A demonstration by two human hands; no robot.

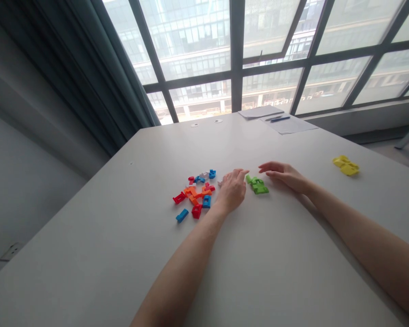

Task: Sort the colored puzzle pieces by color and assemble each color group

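Between my two hands lies a small group of green plastic pieces (259, 186) on the white table (122, 263). My left hand (232, 188) rests just left of them, its fingers spread and pointing towards them. To the right, my right hand (281, 175) hovers low or rests with its fingers stretched out, apart from the green pieces. Left of my left hand is a loose heap of plastic pieces: orange ones (192, 192) in the middle, with a red piece (179, 197), a blue piece (182, 215) and some white ones around. A whitish piece beside my left hand is partly hidden.
Yellow plastic pieces (346, 165) lie in a pile at the right of the table. At the far edge are paper sheets (295, 126) with a dark pen (280, 119). Beyond stand large windows, with a dark curtain (88, 68) at the left.
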